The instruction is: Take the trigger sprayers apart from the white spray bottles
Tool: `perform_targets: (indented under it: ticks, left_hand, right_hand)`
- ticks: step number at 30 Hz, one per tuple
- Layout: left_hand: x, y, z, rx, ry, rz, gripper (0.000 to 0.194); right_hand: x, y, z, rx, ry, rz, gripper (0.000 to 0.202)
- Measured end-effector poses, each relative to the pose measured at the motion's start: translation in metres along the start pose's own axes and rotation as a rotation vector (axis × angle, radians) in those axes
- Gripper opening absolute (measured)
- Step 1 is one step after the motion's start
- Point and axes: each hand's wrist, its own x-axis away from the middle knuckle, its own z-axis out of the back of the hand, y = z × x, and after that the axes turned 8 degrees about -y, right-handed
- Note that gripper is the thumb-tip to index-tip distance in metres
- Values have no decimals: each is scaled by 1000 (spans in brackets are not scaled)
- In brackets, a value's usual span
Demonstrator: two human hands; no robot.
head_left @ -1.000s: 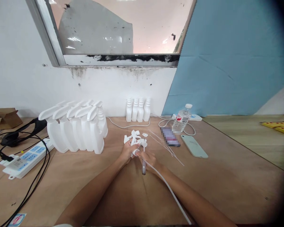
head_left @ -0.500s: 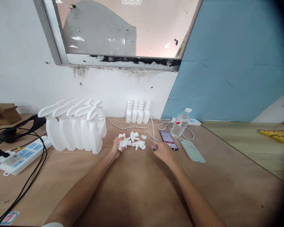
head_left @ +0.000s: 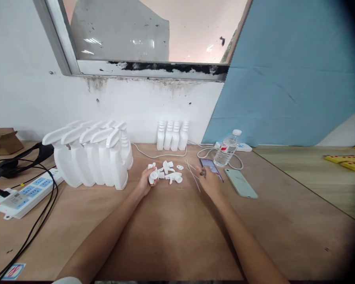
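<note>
A white spray trigger head (head_left: 153, 177) sits in my left hand (head_left: 145, 182), whose fingers are wrapped round it. Just right of it, loose white trigger heads (head_left: 173, 177) lie on the table, with a small white flat piece (head_left: 180, 167) beyond them. Curled fingers close my right hand (head_left: 210, 182) beside thin white tubes (head_left: 193, 175) on the table. A small dark spot shows at its fingertips; I cannot make out what it is or what the fingers hold. A dark phone (head_left: 210, 165) lies partly behind this hand.
White spray bottles (head_left: 90, 165) with trigger heads stand in rows at left. Smaller white bottles (head_left: 172, 137) line the wall. To the right are a water bottle (head_left: 226, 149) and a pale green phone (head_left: 240, 183). A power strip (head_left: 32, 193) with black cables lies far left.
My right hand has moved right and slightly up, away from the tubes. The tube that rose from it no longer stands up. My left hand still holds the trigger head. The view tilted slightly down.
</note>
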Motion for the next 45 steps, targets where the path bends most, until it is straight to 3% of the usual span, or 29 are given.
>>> perform_targets:
  ticks: [3,6,12,18,26,31,45]
  left_hand:
    - [0,0,-1,-2,23,5,40]
    - [-1,-1,-2,-8,46,9,40]
    - [0,-1,-5,-36,59,5,33]
    - [0,-3,-6,-74,79,-10,30]
    - [-2,-7,-4,-148,84,11,33]
    - [0,-8,-6,-203,74,24,32]
    - [1,-8,-7,-239,32,66,27]
  right_hand:
    - [7,-12,-4,-479,11,117,52]
    - [19,-30,-13,-997,-173,215,45]
    - [47,-56,-24,-1315,-402,405,25]
    - [60,-60,-34,-1278,-553,466,21]
    - [64,-66,-36,-980,-510,506,18]
    - [62,-64,-42,-1067,-474,392,20]
    - [62,-68,-51,-1122,-478,387,23]
